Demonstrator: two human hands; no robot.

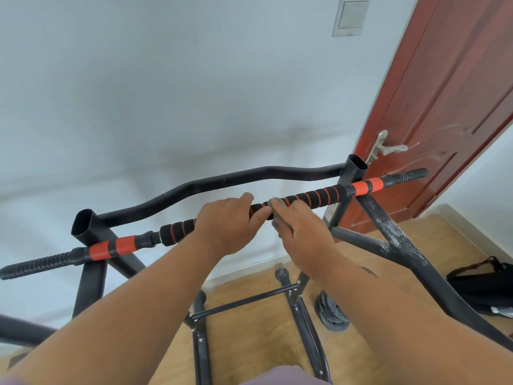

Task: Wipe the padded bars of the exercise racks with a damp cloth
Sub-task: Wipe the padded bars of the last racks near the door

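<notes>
**Mia:** Up on top of the pull-up rack [399, 245], both hands are on the padded bar [313, 197]. See? It is the black foam one with orange stripes, lying across the two posts.

**Ben:** What is each hand doing?

**Mia:** The left hand [227, 226] has its fingers curled over the bar, so its grip is closed around the foam. The right hand [302, 234] is just beside it, and its grip pinches a small grey cloth [277, 208] against the bar.

**Ben:** What could go wrong?

**Mia:** I think the cloth could slip out, because only a little bit of it shows past the fingers. The two hands nearly touch, so the right one could bump the left and skip a spot. The bar might also roll if the left hand lets go. And a cloth that is too wet could drip on the wood floor [249, 337].

**Ben:** Any words to read?

**Mia:** No. A pale sticker [331, 213] sits on a post behind the bar, but it is too blurry. I see no brand anywhere.
</notes>
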